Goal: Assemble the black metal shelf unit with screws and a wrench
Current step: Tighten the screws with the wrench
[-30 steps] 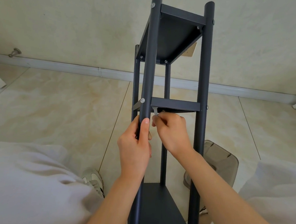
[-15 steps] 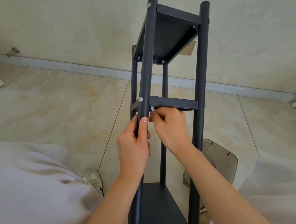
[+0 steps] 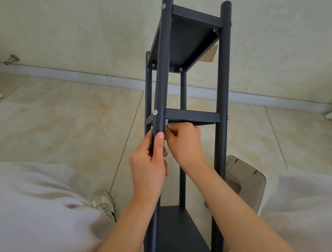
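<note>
The black metal shelf unit (image 3: 222, 74) stands upright between my knees, with a top shelf, a middle shelf (image 3: 192, 115) and a bottom shelf. A silver screw head (image 3: 155, 112) shows on the near left post at the middle shelf. My left hand (image 3: 149, 162) grips that post just below the screw, thumb along its front. My right hand (image 3: 183, 142) reaches behind the post under the middle shelf and pinches a small silver wrench (image 3: 166, 123), of which only the tip shows.
A translucent brown plastic box (image 3: 245, 178) sits on the tiled floor right of the unit. My white-trousered knees fill both lower corners, with a sneaker (image 3: 103, 203) by the left post. A baseboard, wall socket (image 3: 209, 54) and doorstop (image 3: 12, 59) lie beyond.
My right hand has shifted slightly under the middle shelf, turning the wrench; my left hand keeps its grip on the post. The view has drifted a little.
</note>
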`<state>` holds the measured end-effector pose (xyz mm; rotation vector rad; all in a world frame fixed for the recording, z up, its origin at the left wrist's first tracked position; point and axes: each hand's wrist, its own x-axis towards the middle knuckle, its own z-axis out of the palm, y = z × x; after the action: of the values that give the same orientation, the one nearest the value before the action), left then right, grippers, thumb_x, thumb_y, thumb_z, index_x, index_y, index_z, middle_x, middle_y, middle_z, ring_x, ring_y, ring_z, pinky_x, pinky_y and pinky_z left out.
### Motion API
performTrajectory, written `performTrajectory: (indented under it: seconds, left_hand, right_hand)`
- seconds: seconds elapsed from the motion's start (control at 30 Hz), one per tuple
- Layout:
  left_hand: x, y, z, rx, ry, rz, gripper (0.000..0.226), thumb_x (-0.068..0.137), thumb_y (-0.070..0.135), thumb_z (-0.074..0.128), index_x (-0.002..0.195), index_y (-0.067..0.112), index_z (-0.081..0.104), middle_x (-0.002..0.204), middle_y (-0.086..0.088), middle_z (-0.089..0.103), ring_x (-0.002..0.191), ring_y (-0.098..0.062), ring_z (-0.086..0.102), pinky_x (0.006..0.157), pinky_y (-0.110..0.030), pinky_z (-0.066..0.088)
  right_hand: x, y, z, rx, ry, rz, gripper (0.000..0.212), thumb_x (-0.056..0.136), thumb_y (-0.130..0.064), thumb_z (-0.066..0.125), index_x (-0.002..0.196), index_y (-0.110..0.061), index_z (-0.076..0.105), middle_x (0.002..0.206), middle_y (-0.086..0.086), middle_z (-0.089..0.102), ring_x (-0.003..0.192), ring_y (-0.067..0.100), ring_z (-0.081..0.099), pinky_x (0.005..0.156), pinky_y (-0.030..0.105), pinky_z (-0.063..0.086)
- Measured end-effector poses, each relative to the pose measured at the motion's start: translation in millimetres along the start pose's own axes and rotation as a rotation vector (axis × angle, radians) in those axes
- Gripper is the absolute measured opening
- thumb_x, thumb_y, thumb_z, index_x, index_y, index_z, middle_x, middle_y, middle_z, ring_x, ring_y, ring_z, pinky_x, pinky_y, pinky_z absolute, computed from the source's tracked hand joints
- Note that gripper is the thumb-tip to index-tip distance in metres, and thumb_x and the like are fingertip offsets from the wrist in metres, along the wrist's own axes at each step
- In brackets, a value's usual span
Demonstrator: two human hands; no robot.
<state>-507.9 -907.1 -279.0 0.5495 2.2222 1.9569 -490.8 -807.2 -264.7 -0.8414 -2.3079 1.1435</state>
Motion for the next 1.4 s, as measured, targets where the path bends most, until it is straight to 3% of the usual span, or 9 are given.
performTrajectory:
  seconds: [0.13,0.3,0.53,0.67,0.77,1.1,1.4]
  left_hand:
    - [0,0,0,-0.002,0.005,0.000,0.033,0.102,0.036,0.046,0.096,0.011,0.067,0.055,0.003,0.050,0.036,-0.012,0.048,0.039,-0.021,0.040]
    - [-1,1,0,-0.015,-0.005,0.000,0.032,0.102,0.035,0.047,0.095,0.011,0.067,0.055,0.002,0.050,0.036,-0.012,0.048,0.038,-0.021,0.040]
    - [0,1,-2,0.001,-0.012,0.008,0.032,0.102,0.035,0.047,0.086,0.014,0.064,0.054,0.000,0.050,0.036,-0.013,0.049,0.039,-0.022,0.041]
    - [0,1,-4,0.000,-0.016,0.011,0.032,0.102,0.035,0.046,0.082,0.016,0.061,0.057,-0.002,0.052,0.037,-0.015,0.050,0.039,-0.022,0.041]
    - [1,1,-3,-0.015,-0.020,0.004,0.031,0.102,0.035,0.046,0.084,0.015,0.063,0.061,-0.007,0.054,0.037,-0.017,0.051,0.038,-0.022,0.041]
    - [0,-1,-2,-0.023,-0.013,0.007,0.033,0.101,0.038,0.047,0.099,0.012,0.068,0.057,0.000,0.053,0.038,-0.015,0.052,0.038,-0.021,0.041]
    - [1,-1,-3,-0.022,-0.001,-0.003,0.031,0.102,0.036,0.047,0.091,0.015,0.066,0.056,-0.002,0.052,0.037,-0.015,0.050,0.038,-0.022,0.041]
  right_hand:
    - [0,2,8,0.043,0.040,-0.002,0.036,0.098,-0.014,0.057,0.063,-0.008,0.062,0.053,-0.004,0.056,0.048,0.004,0.052,0.051,0.012,0.041]
    - [2,6,12,0.073,0.068,0.001,0.030,0.098,-0.013,0.057,0.071,-0.003,0.066,0.059,0.005,0.062,0.056,0.019,0.059,0.057,0.023,0.049]
    - [1,5,8,-0.064,0.006,0.007,0.038,0.097,-0.018,0.054,0.059,-0.015,0.055,0.051,-0.003,0.056,0.049,0.012,0.052,0.054,0.029,0.048]
    - [-6,6,5,-0.071,-0.012,0.038,0.034,0.102,-0.024,0.045,0.076,-0.010,0.061,0.067,0.006,0.066,0.061,0.020,0.062,0.064,0.038,0.055]
    - [-11,7,2,-0.079,-0.002,0.043,0.033,0.102,-0.025,0.043,0.079,-0.009,0.060,0.065,0.008,0.065,0.060,0.023,0.061,0.064,0.041,0.054]
    - [-11,-4,-6,-0.088,0.027,-0.037,0.031,0.101,-0.021,0.045,0.077,-0.010,0.062,0.064,0.004,0.061,0.060,0.022,0.060,0.063,0.043,0.054]
    - [-6,-1,-3,-0.063,0.018,-0.051,0.033,0.098,-0.018,0.053,0.069,-0.007,0.065,0.061,0.005,0.063,0.057,0.020,0.059,0.063,0.037,0.055]
